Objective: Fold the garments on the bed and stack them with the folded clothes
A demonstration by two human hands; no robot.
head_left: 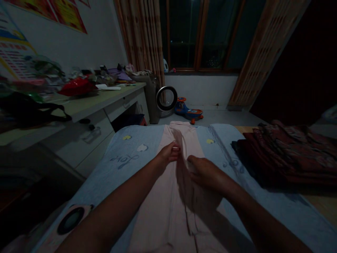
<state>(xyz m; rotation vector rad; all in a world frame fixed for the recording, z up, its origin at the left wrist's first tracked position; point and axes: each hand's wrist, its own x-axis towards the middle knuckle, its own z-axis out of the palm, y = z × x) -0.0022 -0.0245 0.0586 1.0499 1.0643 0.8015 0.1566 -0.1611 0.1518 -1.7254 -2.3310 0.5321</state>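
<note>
A pale pink garment (pixel 155 211), which looks like a pair of trousers, lies lengthwise over the light blue blanket (pixel 142 161). Its band-like end points away from me, and a dark slit runs down the middle of the near part. My left hand (pixel 170 154) has its fingers curled at a raised fold near the garment's centre; the fingertips seem to pinch the cloth. Just to the right, my right hand (pixel 204 170) grips the other side of that fold between thumb and fingers, lifting it off the bed.
Folded dark red patterned clothes (pixel 279 154) are stacked at the right. Along the left runs a desk (pixel 105 102) cluttered with bags, including a red one (pixel 77 86). Beyond the bed are a washing machine with its round door (pixel 166 98) open and a blue-orange ride-on toy (pixel 188 110).
</note>
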